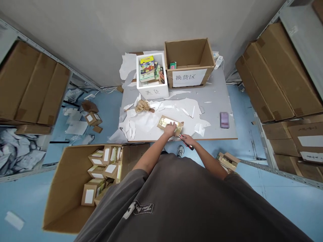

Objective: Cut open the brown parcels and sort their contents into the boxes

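Observation:
A small taped cardboard box (163, 121) with a white label lies near the front edge of the table. My left hand (170, 129) rests over its top, fingers closed on it and holding it down. By the box's right end, my right hand (188, 140) grips a red-and-black utility knife (189, 146). The knife's metal tip meets the lower right corner of the box; how deep it goes cannot be seen. Torn white paper (146, 122) is spread under and behind the box.
At the table's back stand a white foam box (153, 92) of small packages and an open carton (189, 79). A phone-like purple object (224, 120) lies right. A large carton (67, 188) of parcels is at lower left. Shelves with cartons (280, 74) flank both sides.

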Motion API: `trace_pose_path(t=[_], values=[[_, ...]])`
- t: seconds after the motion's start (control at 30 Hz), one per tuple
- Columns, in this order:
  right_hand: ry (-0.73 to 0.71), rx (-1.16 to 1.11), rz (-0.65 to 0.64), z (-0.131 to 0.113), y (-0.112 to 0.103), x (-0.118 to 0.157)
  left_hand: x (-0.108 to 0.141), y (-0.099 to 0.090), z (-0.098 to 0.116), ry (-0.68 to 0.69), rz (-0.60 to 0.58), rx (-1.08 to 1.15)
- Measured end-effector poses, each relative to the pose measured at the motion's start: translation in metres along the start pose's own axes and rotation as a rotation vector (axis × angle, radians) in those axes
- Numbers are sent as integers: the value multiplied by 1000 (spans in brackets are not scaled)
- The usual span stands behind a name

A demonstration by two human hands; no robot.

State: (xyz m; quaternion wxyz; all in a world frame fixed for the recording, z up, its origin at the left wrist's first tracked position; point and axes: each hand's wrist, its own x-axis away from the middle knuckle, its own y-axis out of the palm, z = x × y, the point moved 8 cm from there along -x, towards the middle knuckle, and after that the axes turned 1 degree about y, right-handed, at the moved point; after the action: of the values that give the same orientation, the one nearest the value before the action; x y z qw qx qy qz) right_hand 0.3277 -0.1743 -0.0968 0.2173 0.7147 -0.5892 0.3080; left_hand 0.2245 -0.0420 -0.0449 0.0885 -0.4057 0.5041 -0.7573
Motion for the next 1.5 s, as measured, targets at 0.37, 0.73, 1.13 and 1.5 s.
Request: trace_pose_path(t=[0.37, 0.73, 1.13, 1.5], values=[[-51, -32, 234, 2, -63, 42, -11, -15, -30, -78, 168, 132], [-97, 457, 363, -24, -53, 24, -31, -4, -39, -118, 159, 150], [-95, 696, 392, -27, -61, 22, -17, 22, -18, 18, 365, 223], [-72, 978, 380, -50, -51, 16, -18, 32, -19, 20, 390, 301]])
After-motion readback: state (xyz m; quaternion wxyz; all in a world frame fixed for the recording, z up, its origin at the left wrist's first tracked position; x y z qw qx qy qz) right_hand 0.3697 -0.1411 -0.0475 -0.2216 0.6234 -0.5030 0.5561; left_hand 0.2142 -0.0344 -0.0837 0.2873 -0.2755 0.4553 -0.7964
